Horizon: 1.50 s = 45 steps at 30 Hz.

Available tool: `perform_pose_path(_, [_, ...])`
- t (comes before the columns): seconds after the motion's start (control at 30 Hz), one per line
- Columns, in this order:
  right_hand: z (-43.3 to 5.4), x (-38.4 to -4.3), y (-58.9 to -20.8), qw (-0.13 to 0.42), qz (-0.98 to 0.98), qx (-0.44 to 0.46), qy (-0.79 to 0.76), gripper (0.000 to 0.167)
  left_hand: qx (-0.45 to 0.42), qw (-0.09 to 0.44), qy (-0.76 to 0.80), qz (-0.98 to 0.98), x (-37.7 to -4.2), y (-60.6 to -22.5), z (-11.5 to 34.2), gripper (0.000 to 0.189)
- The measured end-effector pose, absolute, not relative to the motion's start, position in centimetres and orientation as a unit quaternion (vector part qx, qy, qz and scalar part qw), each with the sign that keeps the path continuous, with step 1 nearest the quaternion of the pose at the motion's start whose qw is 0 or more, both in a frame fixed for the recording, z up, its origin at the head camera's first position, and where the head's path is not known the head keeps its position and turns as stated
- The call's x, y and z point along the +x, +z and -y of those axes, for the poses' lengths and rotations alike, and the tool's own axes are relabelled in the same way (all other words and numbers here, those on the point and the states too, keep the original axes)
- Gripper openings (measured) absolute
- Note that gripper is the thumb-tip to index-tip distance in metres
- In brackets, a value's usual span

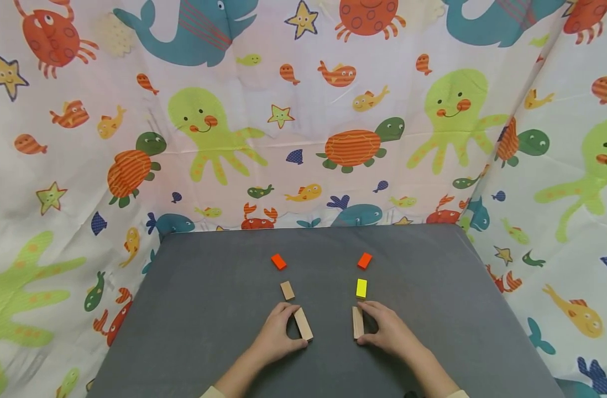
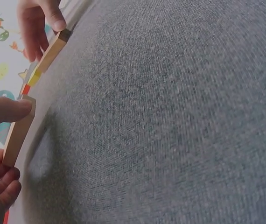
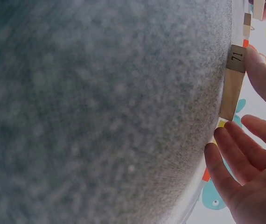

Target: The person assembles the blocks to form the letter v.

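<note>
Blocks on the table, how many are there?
6: left orange block and right orange block at the back; a small wooden block and a yellow block nearer; a long block in the left hand, another long block in the right hand. None look hidden.

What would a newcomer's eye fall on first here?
Probably the sea-animal fabric behind the grey table. Next, the left orange block, right orange block and yellow block farther out on the table. Nearer, the left hand grips the left long block, the right hand the right long block.

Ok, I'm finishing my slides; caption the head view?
Left grip on one wooden block, right grip on another, four more blocks beyond.
</note>
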State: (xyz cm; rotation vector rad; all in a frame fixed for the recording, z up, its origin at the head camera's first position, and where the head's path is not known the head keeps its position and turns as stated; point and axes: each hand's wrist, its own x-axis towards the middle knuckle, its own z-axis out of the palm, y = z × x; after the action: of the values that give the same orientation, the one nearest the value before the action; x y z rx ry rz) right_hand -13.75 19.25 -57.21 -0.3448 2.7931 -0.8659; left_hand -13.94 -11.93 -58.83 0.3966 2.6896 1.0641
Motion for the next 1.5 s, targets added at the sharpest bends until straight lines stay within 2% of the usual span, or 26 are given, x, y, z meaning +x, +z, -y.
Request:
perform_pose_path(0.37, [-19.1,-13.8,-57.2,0.093,-0.946,-0.127,-0.285,0.084,0.139,0.089,0.363,-0.917,-13.9,-59.3,11.2,0.081])
perform_pose_path(1.03, [-19.3,-13.9,-57.5,0.107,-0.945,-0.135,-0.28,0.087,0.131,0.115,0.361,-0.916,-14.5,-59.6,10.2,0.082])
perform_pose_path(1.5, [-18.8,-13.9,-57.7,0.101,-0.946,-0.122,-0.283,0.083,0.136,0.1,0.342,-0.924,-14.5,-59.7,9.3,0.08])
